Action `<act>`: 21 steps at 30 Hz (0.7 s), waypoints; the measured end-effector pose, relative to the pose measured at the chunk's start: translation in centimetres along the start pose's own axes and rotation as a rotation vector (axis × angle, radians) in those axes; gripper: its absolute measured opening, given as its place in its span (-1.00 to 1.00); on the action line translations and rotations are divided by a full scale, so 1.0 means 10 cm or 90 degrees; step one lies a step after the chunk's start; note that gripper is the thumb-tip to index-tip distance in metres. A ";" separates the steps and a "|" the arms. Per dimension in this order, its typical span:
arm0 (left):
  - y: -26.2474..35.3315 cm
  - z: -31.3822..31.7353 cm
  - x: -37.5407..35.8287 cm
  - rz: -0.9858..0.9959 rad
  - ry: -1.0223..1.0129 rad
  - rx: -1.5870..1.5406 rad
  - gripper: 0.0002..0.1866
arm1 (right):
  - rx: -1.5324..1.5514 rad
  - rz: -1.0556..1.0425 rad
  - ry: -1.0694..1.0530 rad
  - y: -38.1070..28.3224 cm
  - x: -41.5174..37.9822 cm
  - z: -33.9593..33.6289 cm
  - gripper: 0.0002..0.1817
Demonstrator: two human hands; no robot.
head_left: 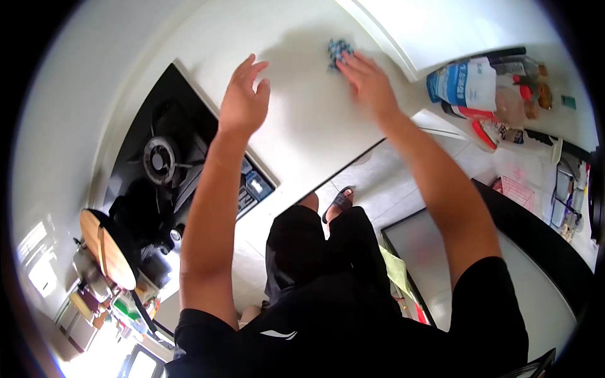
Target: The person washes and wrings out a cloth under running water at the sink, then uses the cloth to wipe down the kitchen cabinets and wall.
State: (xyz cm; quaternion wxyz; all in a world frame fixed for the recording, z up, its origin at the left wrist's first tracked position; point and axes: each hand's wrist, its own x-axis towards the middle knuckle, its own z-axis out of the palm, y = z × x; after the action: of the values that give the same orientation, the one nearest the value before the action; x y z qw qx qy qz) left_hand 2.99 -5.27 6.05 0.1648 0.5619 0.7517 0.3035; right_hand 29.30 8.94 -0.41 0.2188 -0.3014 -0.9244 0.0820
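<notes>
A crumpled blue patterned cloth lies on the white countertop near its back edge. My right hand rests its fingertips on the near right side of the cloth, fingers stretched out and slightly blurred. To the left, my left hand is held over the counter beside the black gas stove, with its fingers apart and nothing in them. It does not touch the cloth.
Bottles and a blue-white bag stand at the right end of the counter. A round wooden lid and a metal kettle are at the lower left. Below the counter edge are tiled floor and a sandaled foot.
</notes>
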 end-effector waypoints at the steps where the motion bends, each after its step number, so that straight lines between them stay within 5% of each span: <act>1: 0.16 -0.02 -0.20 -0.028 0.012 -0.039 -0.62 | -0.011 0.011 -0.012 -0.18 -0.22 -0.02 -0.47; 9: 0.63 0.05 -1.76 -0.212 0.017 -0.221 -0.67 | 0.221 0.043 0.056 -1.98 -1.25 -0.02 -0.63; 10: 0.68 -0.03 -1.92 -0.149 0.056 -0.169 -0.67 | 0.265 0.053 0.050 -2.08 -1.28 -0.02 -0.64; 13: 0.54 -0.14 -2.35 -0.240 0.165 -0.267 -0.68 | 0.484 0.411 0.081 -1.97 -1.07 -0.27 -0.62; 16: 0.36 -0.31 -2.67 -0.276 0.234 -0.351 -0.70 | 0.344 0.350 0.215 -1.42 -0.86 -0.45 -0.60; 18: 0.22 -0.41 -2.87 -0.308 0.199 -0.271 -0.70 | 0.109 0.178 0.219 -1.04 -0.83 -0.38 -0.60; 21: 0.20 -0.60 -3.20 -0.287 0.102 -0.091 -0.68 | -0.072 0.108 0.185 -1.24 -1.02 -0.10 -0.60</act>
State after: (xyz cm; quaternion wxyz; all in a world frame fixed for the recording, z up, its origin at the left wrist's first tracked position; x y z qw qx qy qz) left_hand 11.00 -36.72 8.95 0.2073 0.3412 0.8454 0.3549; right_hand 30.65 -7.08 0.42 0.3253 -0.3987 -0.8575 0.0032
